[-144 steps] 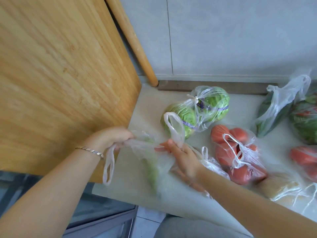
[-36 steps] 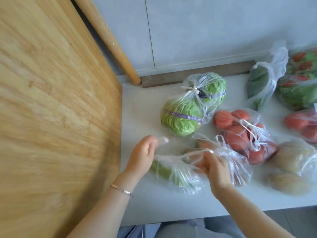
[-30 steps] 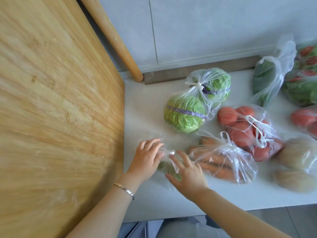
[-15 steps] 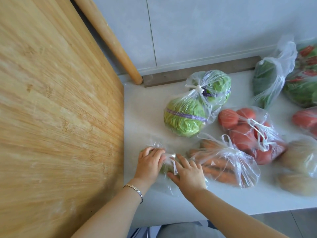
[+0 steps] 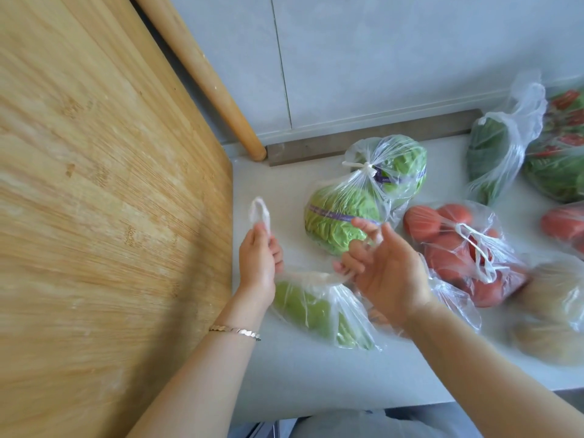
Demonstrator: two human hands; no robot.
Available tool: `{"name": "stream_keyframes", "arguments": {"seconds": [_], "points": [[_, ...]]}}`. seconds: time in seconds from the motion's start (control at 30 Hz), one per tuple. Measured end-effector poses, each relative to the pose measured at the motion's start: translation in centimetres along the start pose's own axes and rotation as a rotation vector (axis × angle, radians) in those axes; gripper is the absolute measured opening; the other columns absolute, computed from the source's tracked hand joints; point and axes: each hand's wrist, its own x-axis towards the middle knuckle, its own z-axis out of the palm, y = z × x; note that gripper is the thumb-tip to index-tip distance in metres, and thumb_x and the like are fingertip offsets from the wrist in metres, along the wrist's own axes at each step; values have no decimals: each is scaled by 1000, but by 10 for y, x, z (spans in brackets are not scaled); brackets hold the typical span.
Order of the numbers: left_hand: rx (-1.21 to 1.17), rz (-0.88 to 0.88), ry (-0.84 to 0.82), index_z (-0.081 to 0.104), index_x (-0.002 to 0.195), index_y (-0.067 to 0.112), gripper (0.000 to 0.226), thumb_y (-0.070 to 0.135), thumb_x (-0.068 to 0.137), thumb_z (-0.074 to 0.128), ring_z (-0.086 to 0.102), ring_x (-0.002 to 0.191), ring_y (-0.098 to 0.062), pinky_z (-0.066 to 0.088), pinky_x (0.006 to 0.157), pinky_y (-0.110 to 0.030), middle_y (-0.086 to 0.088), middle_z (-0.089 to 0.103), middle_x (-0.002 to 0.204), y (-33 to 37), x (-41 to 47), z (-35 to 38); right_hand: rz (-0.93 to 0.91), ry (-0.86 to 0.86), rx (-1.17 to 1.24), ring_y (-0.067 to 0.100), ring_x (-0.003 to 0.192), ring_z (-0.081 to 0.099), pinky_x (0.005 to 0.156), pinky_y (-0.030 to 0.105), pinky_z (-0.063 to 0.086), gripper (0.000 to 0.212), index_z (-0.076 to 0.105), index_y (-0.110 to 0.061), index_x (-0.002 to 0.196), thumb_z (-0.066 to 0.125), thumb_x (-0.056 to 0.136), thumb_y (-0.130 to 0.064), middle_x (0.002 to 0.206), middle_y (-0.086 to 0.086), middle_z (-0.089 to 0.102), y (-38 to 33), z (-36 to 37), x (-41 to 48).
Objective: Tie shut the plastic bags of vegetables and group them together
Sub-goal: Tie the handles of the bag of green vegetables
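A clear plastic bag of pale green vegetables (image 5: 311, 306) lies on the white counter (image 5: 316, 377) between my hands. My left hand (image 5: 257, 259) pinches one of its handle loops, which sticks up above the fingers. My right hand (image 5: 384, 263) is raised palm up with the bag's other handle stretched across its curled fingers. A knotted bag of green cabbages (image 5: 354, 203) sits behind. A tied bag of tomatoes (image 5: 455, 248) lies to the right, and a bag of carrots (image 5: 448, 306) is mostly hidden under my right forearm.
A big bamboo board (image 5: 104, 216) stands on the left, a wooden rolling pin (image 5: 205, 77) leaning on the wall behind it. At the right lie a bag of dark greens (image 5: 493, 153), a bag of leafy greens with red chillies (image 5: 559, 150), more tomatoes (image 5: 565, 226) and potatoes (image 5: 556, 314).
Both hands lifted off the green vegetable bag and moved apart, each now drawing out one handle; half a second ago they were pressed together low on the bag's top.
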Motion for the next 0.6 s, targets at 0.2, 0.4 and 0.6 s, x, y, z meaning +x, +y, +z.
{"name": "stream_keyframes", "arguments": {"seconds": [0.2, 0.4, 0.6], "points": [[599, 339, -151, 36, 60, 19, 38, 21, 98, 36, 30, 49, -14, 28, 52, -30, 2, 32, 53, -18, -2, -6, -85, 284, -720, 6, 34, 26, 36, 19, 23, 35, 47, -9, 67, 32, 99, -14, 41, -5, 29, 15, -18, 1], [374, -146, -479, 56, 78, 10, 34, 43, 81, 61, 26, 33, -2, 23, 36, -14, 12, 35, 39, -7, -12, -3, -238, 307, -880, 11, 60, 42, 62, 25, 36, 34, 53, -14, 70, 35, 97, -21, 65, 0, 45, -20, -10, 7], [640, -153, -823, 64, 63, 35, 30, 11, 79, 69, 53, 109, 8, 38, 105, -24, 17, 54, 128, -3, -25, 13, -120, 60, -1331, 4, 54, 57, 61, 14, 48, 21, 68, -9, 92, 51, 92, -20, 65, 3, 63, -53, 21, 16]]}}
